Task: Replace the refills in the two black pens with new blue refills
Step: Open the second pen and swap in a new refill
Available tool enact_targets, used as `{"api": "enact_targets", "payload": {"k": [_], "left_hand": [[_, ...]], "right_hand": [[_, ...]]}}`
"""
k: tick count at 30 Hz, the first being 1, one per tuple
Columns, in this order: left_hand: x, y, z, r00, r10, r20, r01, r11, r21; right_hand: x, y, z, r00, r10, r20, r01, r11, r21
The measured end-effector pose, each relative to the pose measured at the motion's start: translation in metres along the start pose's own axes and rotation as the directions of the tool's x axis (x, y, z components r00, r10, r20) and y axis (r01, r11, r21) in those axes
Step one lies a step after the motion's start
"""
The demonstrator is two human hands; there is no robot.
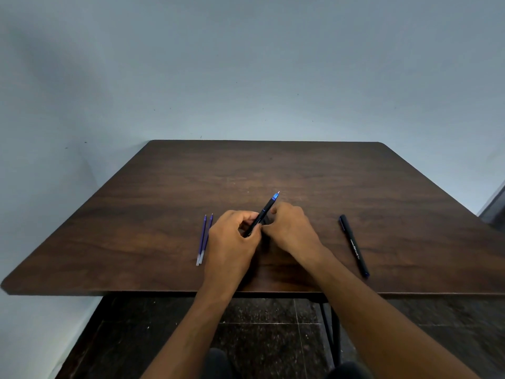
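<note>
Left hand (232, 236) grips the first pen (262, 214), right hand (289, 228) pinching beside it: opening stage, next unscrew the barrel

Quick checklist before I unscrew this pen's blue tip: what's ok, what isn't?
1. Left hand grips the held pen: ok.
2. Right hand on the pen's barrel: cannot tell, its fingers are hidden.
3. Tip clear of the table: ok, it points up and away.
4. Two blue refills lying ready left of the hands: ok.
5. Second pen capped, lying out of the way on the right: ok.
</note>
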State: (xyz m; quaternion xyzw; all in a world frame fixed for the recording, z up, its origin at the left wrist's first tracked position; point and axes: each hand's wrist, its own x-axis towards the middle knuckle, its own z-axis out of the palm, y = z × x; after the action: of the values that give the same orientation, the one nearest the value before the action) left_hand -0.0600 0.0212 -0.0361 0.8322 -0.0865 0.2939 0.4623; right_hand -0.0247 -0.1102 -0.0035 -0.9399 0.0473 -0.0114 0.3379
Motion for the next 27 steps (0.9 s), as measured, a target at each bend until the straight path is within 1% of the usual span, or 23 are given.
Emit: {"api": "enact_targets", "payload": {"k": [3,6,7,8,9,10,12,13,14,17,19,21,27], "left_hand": [[0.0,0.0,-0.001,1.0,-0.005,-0.005,0.005,1.0,0.0],[-0.001,-0.001,-0.001,1.0,0.01,0.007,-0.01,1.0,0.018],[-0.001,-0.001,-0.002,1.0,0.008,0.012,-0.008,1.0,0.022],[-0.001,-0.001,-0.002,1.0,0.005,0.015,-0.005,1.0,0.022],[-0.001,-0.001,-0.002,1.0,0.003,0.017,-0.004,1.0,0.024],[-0.001,0.0,-0.002,1.0,0.004,0.02,-0.004,1.0,0.027],[-0.001,0.0,-0.002,1.0,0.01,0.029,-0.011,0.999,0.033],[-0.001,0.0,-0.002,0.999,0.014,0.033,-0.015,0.999,0.03],[-0.001,0.001,-0.002,0.999,0.016,0.038,-0.017,0.999,0.027],[-0.001,0.002,-0.002,0.998,0.024,0.063,-0.027,0.999,0.039],[-0.001,0.003,-0.002,0.997,0.027,0.071,-0.029,0.999,0.038],[-0.002,0.004,-0.003,0.996,0.034,0.077,-0.038,0.998,0.041],[-0.002,0.005,-0.003,0.993,0.057,0.098,-0.063,0.996,0.059]], "right_hand": [[-0.001,0.003,-0.002,1.0,0.0,0.017,-0.001,0.997,0.074],[-0.005,0.011,-0.006,0.999,-0.002,-0.033,0.007,0.988,0.153],[-0.005,0.016,-0.008,0.998,0.012,-0.054,0.0,0.978,0.21],[-0.005,0.021,-0.009,0.997,0.039,-0.064,-0.018,0.952,0.304],[-0.005,0.025,-0.011,0.995,0.074,-0.063,-0.039,0.901,0.433],[-0.005,0.03,-0.014,0.993,0.105,-0.056,-0.054,0.818,0.573],[-0.007,0.035,-0.021,0.99,0.134,-0.042,-0.048,0.605,0.795],[-0.008,0.037,-0.024,0.99,0.131,-0.043,-0.031,0.515,0.857],[-0.009,0.038,-0.027,0.991,0.121,-0.051,-0.008,0.448,0.894],[-0.01,0.038,-0.033,0.993,0.082,-0.09,0.059,0.324,0.944],[-0.011,0.037,-0.036,0.993,0.052,-0.109,0.089,0.297,0.951],[-0.013,0.034,-0.04,0.993,0.028,-0.119,0.105,0.297,0.949],[-0.014,0.031,-0.039,0.993,-0.02,-0.119,0.117,0.395,0.911]]}}
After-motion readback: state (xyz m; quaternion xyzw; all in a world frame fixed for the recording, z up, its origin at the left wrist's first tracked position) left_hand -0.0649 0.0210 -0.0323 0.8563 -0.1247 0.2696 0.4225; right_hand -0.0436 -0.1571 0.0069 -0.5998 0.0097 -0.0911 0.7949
